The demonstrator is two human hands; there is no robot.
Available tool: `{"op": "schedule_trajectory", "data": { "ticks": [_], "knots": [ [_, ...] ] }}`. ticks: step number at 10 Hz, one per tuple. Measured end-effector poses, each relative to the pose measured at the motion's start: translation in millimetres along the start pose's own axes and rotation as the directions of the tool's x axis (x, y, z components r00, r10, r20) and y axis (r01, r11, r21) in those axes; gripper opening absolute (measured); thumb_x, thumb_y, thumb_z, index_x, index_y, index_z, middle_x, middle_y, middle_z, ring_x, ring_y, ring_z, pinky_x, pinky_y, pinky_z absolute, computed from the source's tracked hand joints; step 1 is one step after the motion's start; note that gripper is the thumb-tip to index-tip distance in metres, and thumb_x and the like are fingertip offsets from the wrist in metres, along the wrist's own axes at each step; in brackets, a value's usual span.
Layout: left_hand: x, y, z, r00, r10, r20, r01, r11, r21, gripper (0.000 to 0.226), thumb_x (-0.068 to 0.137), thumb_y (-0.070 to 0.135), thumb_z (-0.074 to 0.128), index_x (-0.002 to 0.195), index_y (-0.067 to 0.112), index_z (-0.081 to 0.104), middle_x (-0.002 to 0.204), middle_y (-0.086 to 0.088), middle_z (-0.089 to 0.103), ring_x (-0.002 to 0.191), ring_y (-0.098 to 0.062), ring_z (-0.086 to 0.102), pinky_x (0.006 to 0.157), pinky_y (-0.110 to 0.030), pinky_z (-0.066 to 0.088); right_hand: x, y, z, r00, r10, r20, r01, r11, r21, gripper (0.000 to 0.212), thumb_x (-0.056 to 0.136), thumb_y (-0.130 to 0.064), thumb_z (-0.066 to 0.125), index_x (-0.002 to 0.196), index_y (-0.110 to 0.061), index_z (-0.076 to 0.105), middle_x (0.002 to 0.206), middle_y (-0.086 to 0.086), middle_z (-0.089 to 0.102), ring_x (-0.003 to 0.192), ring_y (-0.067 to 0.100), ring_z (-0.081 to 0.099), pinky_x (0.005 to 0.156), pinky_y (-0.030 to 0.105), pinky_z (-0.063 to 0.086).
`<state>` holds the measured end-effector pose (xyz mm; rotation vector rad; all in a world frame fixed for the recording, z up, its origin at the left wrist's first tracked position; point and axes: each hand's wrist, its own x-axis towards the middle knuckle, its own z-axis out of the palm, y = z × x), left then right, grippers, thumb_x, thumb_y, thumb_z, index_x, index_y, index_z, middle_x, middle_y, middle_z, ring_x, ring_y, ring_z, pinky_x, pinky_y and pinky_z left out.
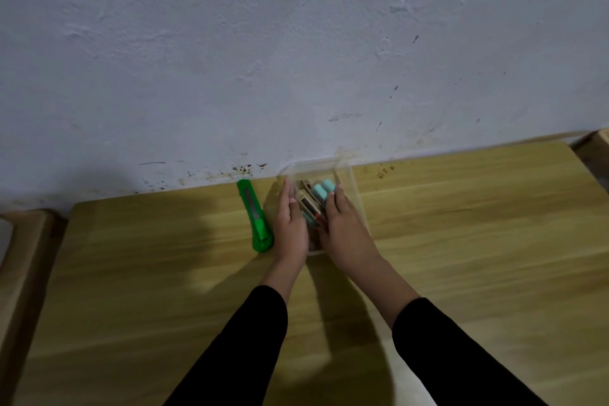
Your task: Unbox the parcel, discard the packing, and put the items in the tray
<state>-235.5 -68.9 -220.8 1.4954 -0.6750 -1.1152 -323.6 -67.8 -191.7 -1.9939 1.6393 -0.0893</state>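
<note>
- The left hand (290, 224) lay with straight fingers along the left wall of the tray (350, 175), likely steadying it.
- The right hand (346, 229) rested flat fingers on the items (321, 192), which were best nudged gently level.

Green cutter (254, 216) on wooden table (461, 241)

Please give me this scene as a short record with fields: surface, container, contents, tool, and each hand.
surface: wooden table, set against a pale wall
container: clear tray, at the table's far edge
contents: teal cylinders and small brown boxes, lying inside the tray
tool: green knife, flat on the table, left of the tray
left hand: fingers straight, against the tray's left wall
right hand: laid over the items in the tray
</note>
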Motion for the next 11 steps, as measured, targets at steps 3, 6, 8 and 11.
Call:
{"op": "schedule_trajectory", "data": {
  "ticks": [3, 6, 8, 11],
  "knots": [
    [5.2, -3.3, -11.9, 0.997, -0.010, 0.078, 0.016, 0.998, -0.067, 0.044, 0.100, 0.006, 0.035, 0.143, 0.017, 0.035, 0.135, 0.014, 0.040, 0.102, 0.016, 0.047, 0.074, -0.001, 0.044, 14.8, -11.6, 8.5, 0.935, 0.205, -0.291, -0.146, 0.966, 0.212, 0.060, 0.085, -0.028, 0.062, 0.136, -0.008, 0.037, 0.148, 0.010, 0.033, 0.135, 0.023, 0.031, 0.109, 0.035, 0.034],
    [-0.7, 9.9, -11.9, 0.995, -0.025, 0.100, 0.016, 0.995, 0.094, 0.045, 0.101, 0.014, 0.035, 0.145, 0.023, 0.030, 0.145, 0.008, 0.037, 0.116, 0.005, 0.039, 0.075, 0.005, 0.040, 17.0, -13.8, 7.6, 0.927, 0.236, -0.293, -0.167, 0.956, 0.242, 0.065, 0.082, -0.032, 0.065, 0.134, -0.007, 0.034, 0.148, 0.010, 0.031, 0.137, 0.024, 0.028, 0.111, 0.036, 0.032],
    [-7.2, 38.0, -18.1, 0.984, -0.061, 0.170, -0.006, 0.930, 0.368, 0.048, 0.101, 0.016, 0.035, 0.148, 0.020, 0.024, 0.139, 0.001, 0.048, 0.109, -0.003, 0.047, 0.080, -0.011, 0.042, 15.3, -9.9, -6.7, 0.975, 0.179, -0.131, -0.145, 0.961, 0.235, 0.070, 0.085, -0.025, 0.062, 0.141, -0.006, 0.025, 0.151, 0.012, 0.024, 0.138, 0.027, 0.027, 0.112, 0.041, 0.033],
    [-78.1, 97.6, -77.9, 0.892, -0.205, 0.403, -0.328, 0.321, 0.888, 0.056, 0.101, 0.037, 0.028, 0.150, 0.014, 0.015, 0.157, -0.005, 0.019, 0.143, -0.023, 0.024, 0.113, -0.032, 0.025, -69.9, -10.9, -27.3, 0.996, 0.035, -0.082, -0.035, 0.999, 0.006, 0.061, 0.092, -0.019, 0.044, 0.146, -0.008, 0.016, 0.151, 0.010, 0.026, 0.137, 0.022, 0.031, 0.109, 0.029, 0.032]
  ]
}}
